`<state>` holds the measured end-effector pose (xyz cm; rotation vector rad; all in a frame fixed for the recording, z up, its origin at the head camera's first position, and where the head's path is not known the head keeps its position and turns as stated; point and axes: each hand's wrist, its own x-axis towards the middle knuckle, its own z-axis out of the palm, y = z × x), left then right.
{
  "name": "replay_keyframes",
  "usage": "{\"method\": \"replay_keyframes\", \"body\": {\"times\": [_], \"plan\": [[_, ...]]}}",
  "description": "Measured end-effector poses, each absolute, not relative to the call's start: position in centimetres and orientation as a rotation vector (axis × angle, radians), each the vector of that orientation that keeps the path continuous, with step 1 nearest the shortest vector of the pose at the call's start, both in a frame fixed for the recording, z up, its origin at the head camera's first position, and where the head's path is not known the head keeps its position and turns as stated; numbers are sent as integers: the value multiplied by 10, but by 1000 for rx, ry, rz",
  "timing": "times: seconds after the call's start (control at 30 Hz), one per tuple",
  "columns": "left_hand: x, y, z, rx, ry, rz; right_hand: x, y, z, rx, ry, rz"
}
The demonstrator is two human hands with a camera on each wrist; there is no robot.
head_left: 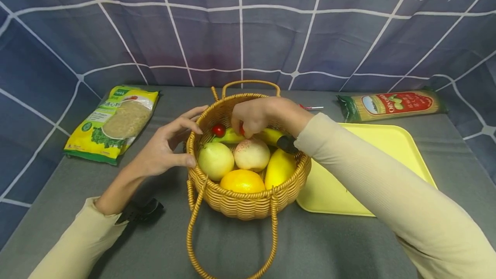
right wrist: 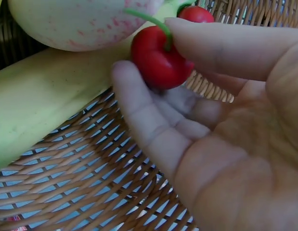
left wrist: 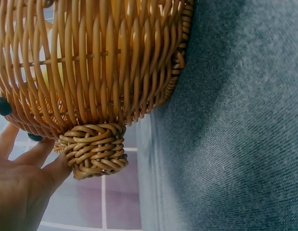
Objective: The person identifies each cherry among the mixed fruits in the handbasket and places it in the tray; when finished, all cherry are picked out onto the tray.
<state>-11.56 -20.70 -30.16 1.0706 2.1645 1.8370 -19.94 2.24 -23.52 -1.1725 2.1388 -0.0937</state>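
Observation:
A woven wicker basket (head_left: 248, 206) stands in the middle with fruit in it. Against its left rim rests my left hand (head_left: 170, 143), thumb and fingers spread and loosely bent; the left wrist view has them along the wicker wall. My right hand (head_left: 253, 115) reaches inside and pinches a red cherry (right wrist: 158, 60) with a green stem between thumb and fingers. Below and around it are a banana (right wrist: 47, 94), a speckled peach (head_left: 252, 155), a green pear (head_left: 216, 161), an orange-yellow fruit (head_left: 242, 181) and a yellow mango (head_left: 280, 169). Another cherry (head_left: 218, 130) lies at the basket's left side.
On the left lies a yellow food packet (head_left: 116, 122). A yellow tray (head_left: 372, 150) sits right of the basket, partly under the right forearm, with a packet of noodles (head_left: 393, 104) behind it. The basket's front handle (head_left: 190, 236) hangs down toward the near side.

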Motion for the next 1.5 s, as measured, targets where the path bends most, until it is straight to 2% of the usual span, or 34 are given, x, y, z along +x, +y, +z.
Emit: {"method": "replay_keyframes", "body": {"times": [0.23,0.47,0.9,1.23,1.5], "plan": [[-116,-207,-301,1080,2148,1852,-194,21,-222,-1161,2183,-145],[-115,-209,-301,1066,2144,1855,-181,30,-200,-1316,2212,-196],[-116,-208,-302,1081,2159,1854,-140,87,-178,-1361,2382,-513],[-115,-208,-301,1074,2155,1859,-110,138,-182,-1264,2537,-749],[-116,-207,-302,1075,2144,1861,-90,187,-193,-973,2657,-804]]}}
